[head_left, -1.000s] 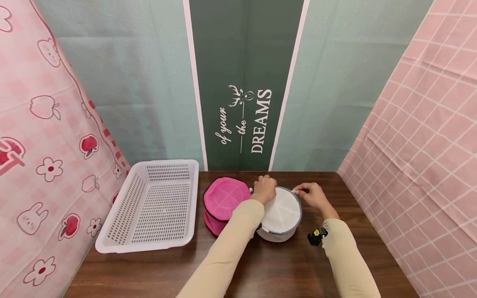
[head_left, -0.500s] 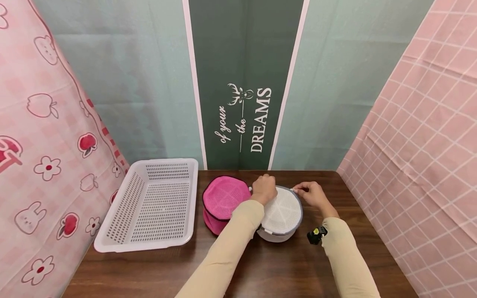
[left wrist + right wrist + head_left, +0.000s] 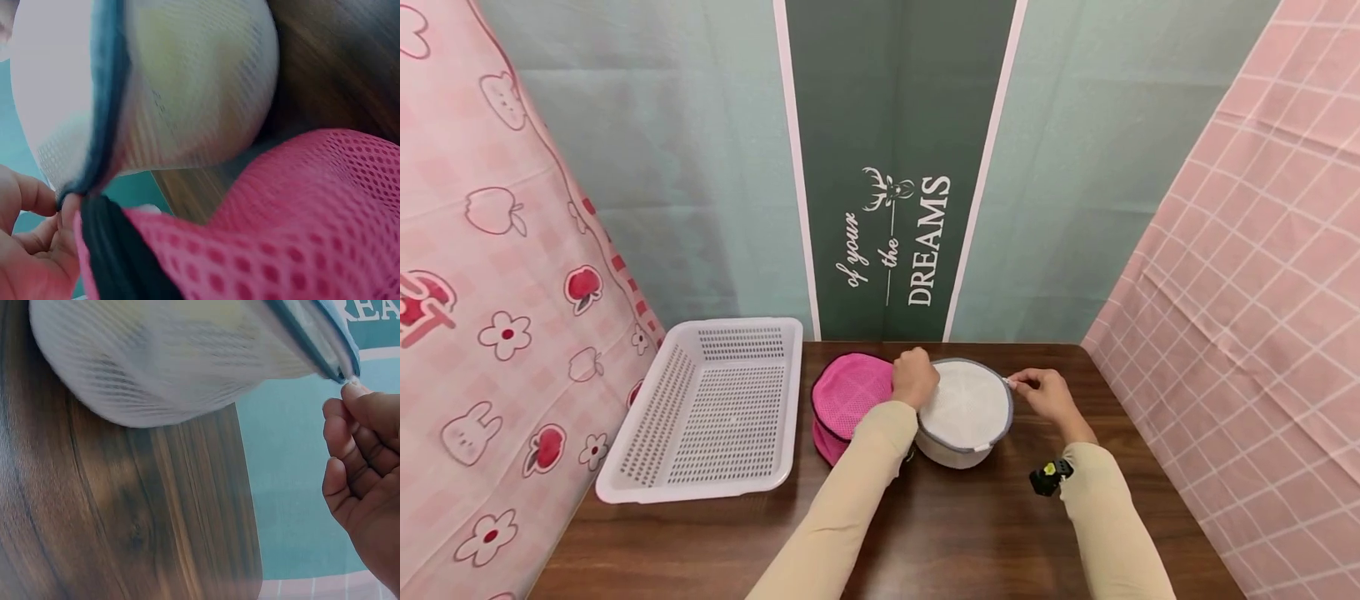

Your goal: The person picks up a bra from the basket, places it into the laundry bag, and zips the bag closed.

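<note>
A round white mesh laundry bag (image 3: 966,408) with blue-grey zipper trim stands on the table, something yellowish showing faintly through its side in the left wrist view. Thumb and finger of my left hand (image 3: 915,377) pinch the bag's trim at its left edge; the left wrist view shows the pinch beside the black zipper of a pink mesh laundry bag (image 3: 300,206). At the opposite rim my right hand (image 3: 1051,400) pinches a small tab, apparently the zipper pull (image 3: 354,380), between thumb and forefinger. My left forearm partly hides the pink bag in the head view.
To the left sits a white perforated plastic basket (image 3: 796,400). Brown wood-grain table (image 3: 970,533) lies underneath. Patterned cloths hang at the back and both sides. A black wrist camera (image 3: 1051,477) hangs beside my right wrist.
My left hand has moved left along the bag's edge, and my right hand slightly right with the pinched tab. The white bag has turned a little, its front label shifting right.
</note>
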Motion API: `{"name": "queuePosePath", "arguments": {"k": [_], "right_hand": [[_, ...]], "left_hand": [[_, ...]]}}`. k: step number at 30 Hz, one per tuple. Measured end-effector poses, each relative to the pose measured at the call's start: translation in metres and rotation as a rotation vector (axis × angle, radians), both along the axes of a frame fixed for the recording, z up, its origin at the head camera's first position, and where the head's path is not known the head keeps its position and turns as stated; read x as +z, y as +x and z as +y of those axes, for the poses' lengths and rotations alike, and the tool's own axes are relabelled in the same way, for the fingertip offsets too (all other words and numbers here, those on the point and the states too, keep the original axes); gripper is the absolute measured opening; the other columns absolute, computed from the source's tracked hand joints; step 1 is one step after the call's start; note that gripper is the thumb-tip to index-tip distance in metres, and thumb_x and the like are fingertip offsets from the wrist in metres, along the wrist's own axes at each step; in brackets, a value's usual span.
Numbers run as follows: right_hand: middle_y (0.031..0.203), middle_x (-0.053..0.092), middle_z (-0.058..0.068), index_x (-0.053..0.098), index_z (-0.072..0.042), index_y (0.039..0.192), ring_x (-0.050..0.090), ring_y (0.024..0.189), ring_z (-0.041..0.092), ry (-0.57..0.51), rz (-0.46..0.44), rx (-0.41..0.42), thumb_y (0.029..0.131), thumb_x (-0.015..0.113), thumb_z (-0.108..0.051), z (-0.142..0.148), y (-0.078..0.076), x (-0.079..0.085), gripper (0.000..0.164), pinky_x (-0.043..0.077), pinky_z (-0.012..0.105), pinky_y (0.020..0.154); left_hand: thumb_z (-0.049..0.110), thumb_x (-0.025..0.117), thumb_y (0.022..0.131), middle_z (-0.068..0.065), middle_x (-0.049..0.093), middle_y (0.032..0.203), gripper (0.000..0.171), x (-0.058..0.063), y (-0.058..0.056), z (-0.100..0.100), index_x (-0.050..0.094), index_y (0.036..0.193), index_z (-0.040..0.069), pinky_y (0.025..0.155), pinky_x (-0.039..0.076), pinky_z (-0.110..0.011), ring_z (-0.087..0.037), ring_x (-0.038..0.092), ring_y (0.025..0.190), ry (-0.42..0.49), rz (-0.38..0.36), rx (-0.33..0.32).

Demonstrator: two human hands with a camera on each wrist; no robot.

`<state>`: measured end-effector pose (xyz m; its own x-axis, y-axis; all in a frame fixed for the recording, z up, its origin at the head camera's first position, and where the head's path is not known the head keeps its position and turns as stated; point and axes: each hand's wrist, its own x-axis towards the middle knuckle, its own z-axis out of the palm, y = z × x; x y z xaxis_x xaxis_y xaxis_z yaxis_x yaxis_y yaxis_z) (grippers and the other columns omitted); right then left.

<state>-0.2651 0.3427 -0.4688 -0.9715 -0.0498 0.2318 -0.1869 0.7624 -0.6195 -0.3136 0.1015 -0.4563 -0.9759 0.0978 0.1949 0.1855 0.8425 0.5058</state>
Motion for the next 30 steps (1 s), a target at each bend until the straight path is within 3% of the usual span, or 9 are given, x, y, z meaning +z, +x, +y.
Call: {"name": "queuePosePath", "arguments": {"k": [4, 13, 25, 30], "right_hand": [[0.082, 0.065, 0.01, 0.07, 0.0, 0.09, 0.047, 0.065, 0.019, 0.001, -0.01, -0.011, 0.087, 0.064, -0.009, 0.0054, 0.0007, -0.0014, 0.011, 0.039, 0.031, 0.056], [0.081, 0.064, 0.014, 0.069, 0.002, 0.091, 0.047, 0.065, 0.021, -0.016, -0.03, 0.004, 0.088, 0.063, -0.008, 0.0044, 0.0, -0.0029, 0.012, 0.04, 0.032, 0.056], [0.08, 0.065, 0.015, 0.069, 0.004, 0.088, 0.048, 0.063, 0.018, -0.029, -0.005, 0.003, 0.086, 0.064, -0.004, 0.0001, -0.0022, -0.0049, 0.01, 0.04, 0.029, 0.054], [0.08, 0.064, 0.011, 0.069, 0.002, 0.089, 0.048, 0.066, 0.021, -0.018, -0.02, -0.004, 0.086, 0.064, -0.004, 0.0007, -0.0019, -0.005, 0.009, 0.041, 0.032, 0.057]], "left_hand": [[0.011, 0.061, 0.081, -0.011, 0.062, 0.069, 0.023, 0.0024, -0.0021, -0.0052, 0.059, 0.059, 0.006, 0.058, 0.05, -0.038, -0.027, 0.063, 0.068, 0.106, -0.071, 0.046], [0.01, 0.061, 0.081, -0.01, 0.06, 0.068, 0.023, 0.0025, -0.0025, -0.0071, 0.057, 0.059, 0.006, 0.056, 0.048, -0.035, -0.023, 0.06, 0.065, 0.122, -0.101, 0.012], [0.008, 0.063, 0.081, -0.011, 0.063, 0.072, 0.014, 0.0044, -0.0005, -0.0068, 0.063, 0.068, 0.003, 0.051, 0.048, -0.032, -0.022, 0.062, 0.065, 0.041, -0.069, -0.07], [0.01, 0.061, 0.084, -0.017, 0.057, 0.085, 0.012, 0.0075, 0.0004, -0.0022, 0.067, 0.085, -0.001, 0.064, 0.05, -0.034, -0.027, 0.061, 0.08, -0.057, -0.093, -0.148]]}}
